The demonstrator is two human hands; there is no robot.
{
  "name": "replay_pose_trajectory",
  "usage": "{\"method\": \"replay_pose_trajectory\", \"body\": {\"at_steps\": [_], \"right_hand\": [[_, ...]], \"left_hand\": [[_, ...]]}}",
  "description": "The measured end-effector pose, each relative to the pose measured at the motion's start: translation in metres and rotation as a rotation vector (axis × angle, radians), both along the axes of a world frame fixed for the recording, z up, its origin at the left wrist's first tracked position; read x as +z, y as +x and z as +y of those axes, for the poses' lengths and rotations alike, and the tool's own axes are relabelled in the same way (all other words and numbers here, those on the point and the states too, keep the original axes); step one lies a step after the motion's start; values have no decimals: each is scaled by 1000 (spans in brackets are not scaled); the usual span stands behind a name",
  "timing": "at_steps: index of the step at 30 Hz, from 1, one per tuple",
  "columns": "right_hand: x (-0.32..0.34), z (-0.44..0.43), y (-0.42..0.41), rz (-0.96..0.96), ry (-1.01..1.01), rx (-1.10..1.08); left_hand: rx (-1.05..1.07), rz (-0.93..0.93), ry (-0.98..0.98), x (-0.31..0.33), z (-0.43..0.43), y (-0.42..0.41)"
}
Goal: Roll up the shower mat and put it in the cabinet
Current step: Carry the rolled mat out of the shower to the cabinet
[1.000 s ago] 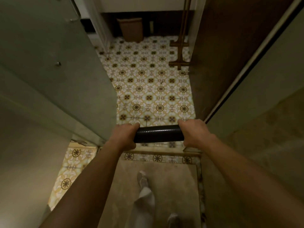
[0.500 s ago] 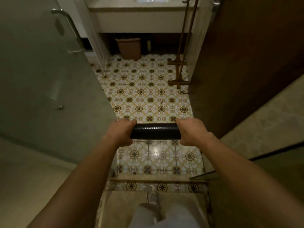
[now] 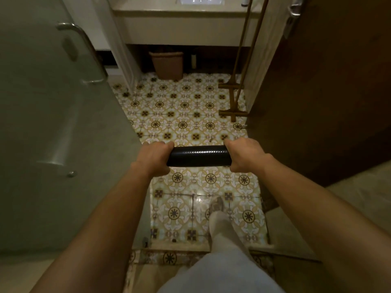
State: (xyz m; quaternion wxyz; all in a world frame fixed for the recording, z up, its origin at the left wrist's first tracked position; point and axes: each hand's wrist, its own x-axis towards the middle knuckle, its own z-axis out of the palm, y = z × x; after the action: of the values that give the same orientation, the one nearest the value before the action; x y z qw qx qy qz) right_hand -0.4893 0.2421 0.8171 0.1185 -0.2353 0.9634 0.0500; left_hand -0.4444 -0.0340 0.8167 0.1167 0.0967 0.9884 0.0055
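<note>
Both hands are out in front carrying the rolled-up black textured shower mat (image 3: 197,155), which is a tight horizontal tube held level over the patterned yellow-and-white tile floor (image 3: 182,115). The left hand (image 3: 153,158) has its fingers wrapped closed around the left end, and the right hand (image 3: 246,154) is curled shut around the right end the same way, so only the shiny middle stretch of the roll shows between them. On the left there's a frosted glass shower door (image 3: 53,123) with a metal pull handle (image 3: 84,51); on the right a dark brown wooden door (image 3: 328,92) stands open. Straight ahead is a pale vanity counter (image 3: 186,24) with a white sink (image 3: 201,0) on top, and a brown woven waste bin (image 3: 167,64) tucked underneath it. A wooden ladder-style rack (image 3: 234,89) leans near the brown door. Down low, a leg in light trousers (image 3: 222,240) steps onto the tiles, shoe forward.
</note>
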Motion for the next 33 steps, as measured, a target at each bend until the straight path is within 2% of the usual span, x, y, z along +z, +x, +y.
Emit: {"method": "replay_pose_trajectory", "body": {"at_steps": [16, 28, 33], "right_hand": [[-5, -24, -268, -35, 25, 60], [-9, -77, -391, -75, 61, 115], [-20, -128, -467, -81, 64, 131]], "left_hand": [[91, 7, -27, -21, -17, -249], [142, -1, -17, -27, -64, -354], [177, -11, 3, -38, -113, -426]]}}
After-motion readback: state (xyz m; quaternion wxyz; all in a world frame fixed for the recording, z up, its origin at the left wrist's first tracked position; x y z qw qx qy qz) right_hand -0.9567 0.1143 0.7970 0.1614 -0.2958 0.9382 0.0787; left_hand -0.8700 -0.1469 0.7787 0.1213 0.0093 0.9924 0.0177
